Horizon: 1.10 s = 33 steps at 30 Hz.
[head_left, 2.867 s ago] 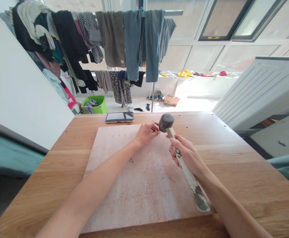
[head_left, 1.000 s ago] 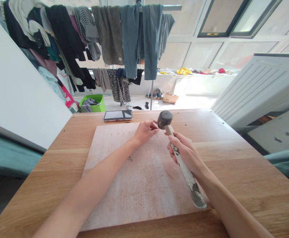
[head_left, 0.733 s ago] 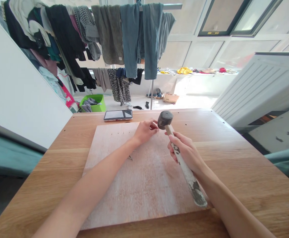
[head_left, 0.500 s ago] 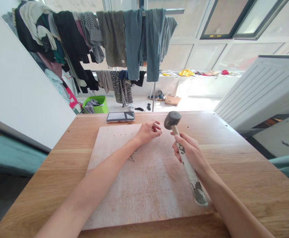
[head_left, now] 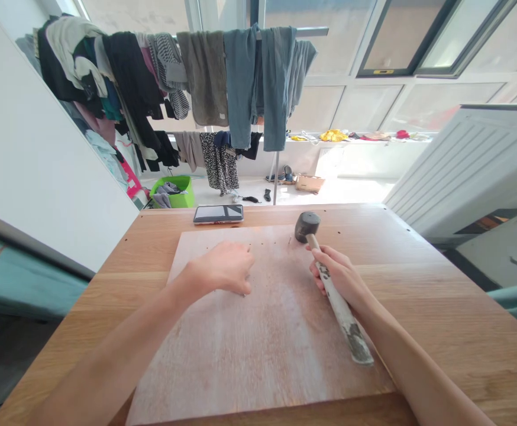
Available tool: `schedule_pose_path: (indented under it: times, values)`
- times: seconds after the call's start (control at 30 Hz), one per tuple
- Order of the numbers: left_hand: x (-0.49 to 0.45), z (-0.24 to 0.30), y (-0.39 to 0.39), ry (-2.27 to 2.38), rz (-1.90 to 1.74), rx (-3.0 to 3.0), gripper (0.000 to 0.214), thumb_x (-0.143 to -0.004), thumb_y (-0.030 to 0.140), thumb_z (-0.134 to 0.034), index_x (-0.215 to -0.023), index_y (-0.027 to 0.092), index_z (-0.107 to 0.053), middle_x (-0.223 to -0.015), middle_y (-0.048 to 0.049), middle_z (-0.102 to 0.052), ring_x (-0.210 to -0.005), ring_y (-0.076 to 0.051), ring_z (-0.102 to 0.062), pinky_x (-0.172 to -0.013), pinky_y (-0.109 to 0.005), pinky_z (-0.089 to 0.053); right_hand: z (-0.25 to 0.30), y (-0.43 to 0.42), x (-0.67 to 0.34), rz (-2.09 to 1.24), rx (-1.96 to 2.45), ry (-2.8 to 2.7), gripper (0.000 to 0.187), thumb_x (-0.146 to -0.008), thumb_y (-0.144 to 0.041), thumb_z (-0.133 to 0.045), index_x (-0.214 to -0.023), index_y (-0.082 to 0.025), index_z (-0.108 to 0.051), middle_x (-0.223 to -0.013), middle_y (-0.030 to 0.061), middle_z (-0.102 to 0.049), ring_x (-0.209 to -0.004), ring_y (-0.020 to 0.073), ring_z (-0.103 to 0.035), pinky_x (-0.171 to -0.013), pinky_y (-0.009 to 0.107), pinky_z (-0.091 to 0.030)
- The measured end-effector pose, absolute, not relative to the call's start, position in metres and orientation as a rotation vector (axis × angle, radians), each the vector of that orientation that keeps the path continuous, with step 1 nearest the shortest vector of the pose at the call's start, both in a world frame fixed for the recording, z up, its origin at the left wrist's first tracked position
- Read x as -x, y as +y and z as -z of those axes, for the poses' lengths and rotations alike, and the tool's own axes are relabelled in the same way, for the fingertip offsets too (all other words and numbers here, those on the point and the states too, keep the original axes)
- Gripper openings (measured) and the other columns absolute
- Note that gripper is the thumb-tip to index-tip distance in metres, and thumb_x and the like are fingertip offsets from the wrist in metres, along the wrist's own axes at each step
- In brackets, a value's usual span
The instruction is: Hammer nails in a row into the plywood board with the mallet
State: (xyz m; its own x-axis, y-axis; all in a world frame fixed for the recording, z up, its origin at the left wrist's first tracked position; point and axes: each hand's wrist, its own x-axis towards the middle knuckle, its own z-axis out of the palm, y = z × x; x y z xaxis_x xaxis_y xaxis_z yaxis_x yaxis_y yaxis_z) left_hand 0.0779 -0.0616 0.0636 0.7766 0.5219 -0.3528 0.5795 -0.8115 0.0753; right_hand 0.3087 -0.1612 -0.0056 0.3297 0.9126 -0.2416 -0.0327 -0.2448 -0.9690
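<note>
Closest to me, the near edge of my board point(head_left: 258, 361) lies along the table point(head_left: 436, 284). My right hand point(head_left: 336, 269) is wrapped round the handle of the mallet point(head_left: 341, 310), whose butt slants back toward me over the board's right side.

What has just changed is my left hand point(head_left: 225, 269): it has left the far part of the board and come back to the left of the middle, over the loose nails. They lie under my curled fingers, mostly hidden, with one small tip point(head_left: 244, 295) peeping out; I can't tell whether I have pinched one.

Farther off, a nail point(head_left: 290, 240) stands near the far edge without my fingers on it, so I judge it is in firmly enough to stay up. It is well apart from my left hand and just left of the mallet's dark head. Tiny dark dots run leftward from it.

Beyond the board rests a phone point(head_left: 218, 213), then a green basket point(head_left: 178, 192) and hanging clothes point(head_left: 205, 77).
</note>
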Motion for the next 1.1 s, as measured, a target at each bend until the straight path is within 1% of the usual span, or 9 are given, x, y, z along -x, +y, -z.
schedule_pose_path:
  times: [0.17,0.33,0.53,0.6,0.67,0.77,0.9,0.97,1.1]
  values:
    - [-0.078,-0.052,-0.065,0.842,0.418,-2.777,0.007,-0.071,0.017,-0.061,-0.066,0.018,-0.057,-0.09,-0.0059,-0.062,-0.071,-0.017,-0.053,-0.058,-0.031,-0.032,0.005,-0.161,-0.307,-1.107,1.547,-0.853,0.039,-0.08,-0.056,-0.065,-0.096,-0.023,-0.052,-0.054,-0.0081,-0.055,-0.037,0.0093,-0.046,-0.032,0.019,-0.037]
    - [-0.084,-0.051,-0.053,0.781,0.178,-2.705,0.006,-0.076,0.016,-0.06,-0.071,0.019,-0.058,-0.075,-0.0011,-0.062,-0.063,-0.015,-0.05,-0.057,-0.029,-0.031,0.008,-0.161,-0.309,-1.11,1.548,-0.864,0.039,-0.082,-0.055,-0.064,-0.099,-0.023,-0.053,-0.056,-0.0081,-0.056,-0.038,0.0096,-0.047,-0.032,0.018,-0.037]
    - [-0.11,-0.028,-0.019,0.668,-0.315,-2.492,0.01,-0.077,0.01,-0.063,-0.082,0.018,-0.067,-0.076,0.0002,-0.067,-0.069,-0.014,-0.059,-0.065,-0.025,-0.042,0.011,-0.16,-0.308,-1.123,1.53,-0.844,0.042,-0.081,-0.055,-0.067,-0.105,-0.022,-0.054,-0.059,-0.0074,-0.058,-0.039,0.01,-0.049,-0.032,0.018,-0.038]
    - [-0.118,-0.01,-0.008,0.65,-0.548,-2.391,0.01,-0.079,0.008,-0.062,-0.081,0.016,-0.068,-0.078,-0.0004,-0.068,-0.072,-0.013,-0.061,-0.071,-0.024,-0.046,0.012,-0.16,-0.308,-1.104,1.504,-0.847,0.042,-0.08,-0.055,-0.068,-0.103,-0.022,-0.055,-0.064,-0.0058,-0.06,-0.041,0.01,-0.051,-0.032,0.019,-0.039]
    - [-0.122,0.007,0.0,0.641,-0.692,-2.332,0.012,-0.078,0.007,-0.062,-0.081,0.016,-0.07,-0.08,-0.0008,-0.068,-0.073,-0.013,-0.061,-0.072,-0.024,-0.048,0.013,-0.159,-0.308,-1.09,1.478,-0.85,0.043,-0.08,-0.056,-0.069,-0.101,-0.021,-0.056,-0.07,-0.0046,-0.062,-0.042,0.0095,-0.052,-0.032,0.019,-0.04]
    - [-0.122,0.024,0.006,0.641,-0.748,-2.307,0.014,-0.077,0.005,-0.063,-0.081,0.016,-0.072,-0.081,-0.0007,-0.067,-0.07,-0.011,-0.06,-0.07,-0.023,-0.049,0.011,-0.159,-0.307,-1.086,1.485,-0.847,0.042,-0.079,-0.056,-0.069,-0.098,-0.021,-0.057,-0.073,-0.0036,-0.062,-0.042,0.009,-0.051,-0.032,0.02,-0.04]
    - [-0.123,0.029,0.006,0.606,-0.722,-2.283,0.013,-0.078,0.007,-0.065,-0.084,0.016,-0.074,-0.081,-0.0007,-0.069,-0.07,-0.011,-0.062,-0.07,-0.022,-0.051,0.004,-0.161,-0.305,-1.087,1.54,-0.849,0.037,-0.08,-0.055,-0.067,-0.092,-0.021,-0.058,-0.064,-0.0042,-0.059,-0.041,0.009,-0.047,-0.034,0.02,-0.04]
    - [-0.125,0.029,0.006,0.594,-0.716,-2.272,0.013,-0.078,0.008,-0.066,-0.084,0.016,-0.075,-0.081,-0.0007,-0.07,-0.071,-0.012,-0.063,-0.07,-0.022,-0.052,0.002,-0.162,-0.305,-1.091,1.547,-0.846,0.037,-0.08,-0.055,-0.066,-0.093,-0.02,-0.059,-0.062,-0.0048,-0.057,-0.039,0.0085,-0.045,-0.034,0.02,-0.038]
    - [-0.127,0.03,0.003,0.64,-0.736,-2.272,0.013,-0.077,0.008,-0.067,-0.083,0.016,-0.075,-0.079,-0.0006,-0.07,-0.071,-0.012,-0.063,-0.071,-0.022,-0.052,0.004,-0.16,-0.305,-1.064,1.483,-0.821,0.041,-0.075,-0.054,-0.071,-0.097,-0.02,-0.061,-0.066,-0.0053,-0.056,-0.041,0.0085,-0.046,-0.032,0.019,-0.036]
